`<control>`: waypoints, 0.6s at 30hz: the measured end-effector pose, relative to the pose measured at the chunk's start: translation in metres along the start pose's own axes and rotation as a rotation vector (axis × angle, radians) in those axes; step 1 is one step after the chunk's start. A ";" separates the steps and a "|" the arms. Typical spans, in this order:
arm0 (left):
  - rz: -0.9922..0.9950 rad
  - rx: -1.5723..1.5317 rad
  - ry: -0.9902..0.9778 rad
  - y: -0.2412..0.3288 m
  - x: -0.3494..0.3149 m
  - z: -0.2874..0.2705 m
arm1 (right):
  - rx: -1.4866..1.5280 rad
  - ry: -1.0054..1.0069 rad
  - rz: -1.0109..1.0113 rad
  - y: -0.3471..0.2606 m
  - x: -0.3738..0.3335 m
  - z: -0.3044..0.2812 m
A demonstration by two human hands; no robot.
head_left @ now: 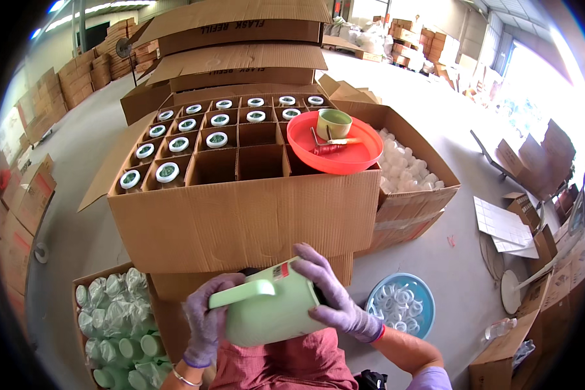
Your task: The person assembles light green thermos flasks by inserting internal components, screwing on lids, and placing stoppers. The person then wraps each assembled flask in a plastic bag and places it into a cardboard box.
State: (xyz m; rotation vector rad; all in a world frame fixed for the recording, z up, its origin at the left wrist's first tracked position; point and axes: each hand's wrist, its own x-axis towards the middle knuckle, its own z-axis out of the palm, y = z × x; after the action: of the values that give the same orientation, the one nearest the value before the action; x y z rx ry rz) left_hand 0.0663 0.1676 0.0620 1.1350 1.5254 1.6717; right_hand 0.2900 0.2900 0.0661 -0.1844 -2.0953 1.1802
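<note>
A light green plastic jug (266, 318) with a loop handle, apparently a flask body, lies tilted on its side above my lap. My gloved left hand (207, 317) grips its left end beside the handle, fingers partly hidden behind it. The fingers of my gloved right hand (337, 298) spread around the jug's dark, open-looking right end and hold it. A small red label shows on the jug's upper side. Just beyond my hands stands a divided cardboard box (240, 218); many compartments hold upright bottle-like pieces (168, 172) with white-rimmed, green-centred tops.
A red plate (299, 140) on the box's right corner bears a green cup (335, 123) and a red-handled tool. Behind it, a carton (416, 208) holds white plastic pieces. A blue basin (429, 305) of clear rings stands right; a carton (78, 338) of plastic-wrapped green parts stands left.
</note>
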 end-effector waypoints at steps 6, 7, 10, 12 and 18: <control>-0.015 0.084 0.073 -0.003 0.008 -0.037 | -0.331 -0.090 -0.076 -0.008 0.063 -0.041; -0.049 0.078 0.087 -0.007 0.006 -0.049 | -0.498 -0.015 -0.128 -0.009 0.084 -0.059; -0.084 0.165 0.074 -0.027 -0.009 -0.073 | -0.794 0.268 -0.131 0.016 0.144 -0.129; -0.150 0.018 0.084 -0.042 -0.007 -0.071 | -1.099 0.195 0.120 0.037 0.169 -0.176; -0.201 -0.115 0.105 -0.079 -0.005 -0.077 | -1.367 -0.269 0.513 0.103 0.195 -0.241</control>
State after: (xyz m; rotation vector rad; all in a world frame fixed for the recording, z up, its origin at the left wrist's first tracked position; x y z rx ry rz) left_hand -0.0081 0.1401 -0.0141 0.8176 1.5307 1.6797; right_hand 0.2802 0.6021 0.1636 -1.2730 -2.8353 -0.2375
